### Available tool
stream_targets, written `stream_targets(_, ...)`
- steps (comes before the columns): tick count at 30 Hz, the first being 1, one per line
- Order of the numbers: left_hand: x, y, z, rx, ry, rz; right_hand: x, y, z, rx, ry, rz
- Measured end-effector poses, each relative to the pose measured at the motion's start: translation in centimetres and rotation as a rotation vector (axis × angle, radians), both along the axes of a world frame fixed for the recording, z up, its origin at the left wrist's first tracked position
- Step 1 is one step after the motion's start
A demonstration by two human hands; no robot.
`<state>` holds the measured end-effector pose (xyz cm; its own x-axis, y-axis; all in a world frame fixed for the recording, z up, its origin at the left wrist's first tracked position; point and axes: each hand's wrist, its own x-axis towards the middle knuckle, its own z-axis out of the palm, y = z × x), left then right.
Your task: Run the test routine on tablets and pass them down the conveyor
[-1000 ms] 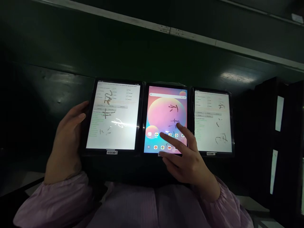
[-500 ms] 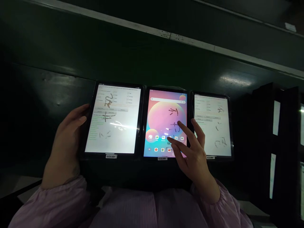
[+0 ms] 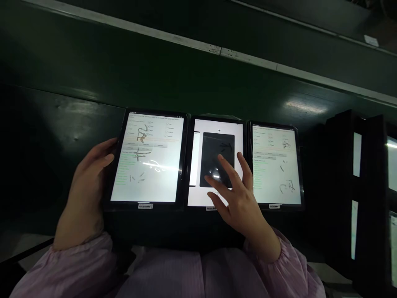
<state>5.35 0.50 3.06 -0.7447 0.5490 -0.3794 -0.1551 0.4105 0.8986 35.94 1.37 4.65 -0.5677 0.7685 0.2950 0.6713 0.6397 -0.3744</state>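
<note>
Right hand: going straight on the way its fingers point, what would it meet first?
The middle tablet: the right hand aims its spread fingers at the dark panel on its screen and may already touch it; depth is unclear. The left hand grips the left tablet.

Off to my right the third tablet [image 3: 276, 165] has its white screen lit, with faint green lines of text down the left side and dark pen scribbles across the middle and lower right. A small barcode label [image 3: 274, 206] sits on its bottom bezel. Behind it runs a dark green panel [image 3: 62, 124], catching a dull glare [image 3: 305, 106] just above that tablet. Higher up a pale strip [image 3: 139, 31] crosses the panel, with a small metal plate [image 3: 229, 53] on it. At my far right stands a black rack [image 3: 341, 186], with bright slivers [image 3: 357, 154] showing in its gaps
</note>
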Motion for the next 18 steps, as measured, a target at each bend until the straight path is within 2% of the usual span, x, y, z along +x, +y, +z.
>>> stream_targets(4, -0.2, -0.1, -0.1, -0.026, 0.052, -0.015, 1.5, 0.5, -0.1, 0.088, 0.031, -0.111)
stream_targets(7, -0.1, -0.5, 0.0, 0.01, 0.043, -0.09, 2.6, 0.8, 0.1, 0.133, 0.034, -0.19)
stream_targets(12, 0.9, -0.9, 0.4, 0.067, 0.106, -0.092, 2.2, 0.5, 0.2, 0.118, 0.047, -0.151)
stream_targets(18, 0.7, -0.8, 0.5, -0.005, 0.078, -0.096, 1.4, 0.3, 0.0, 0.095, 0.015, -0.102)
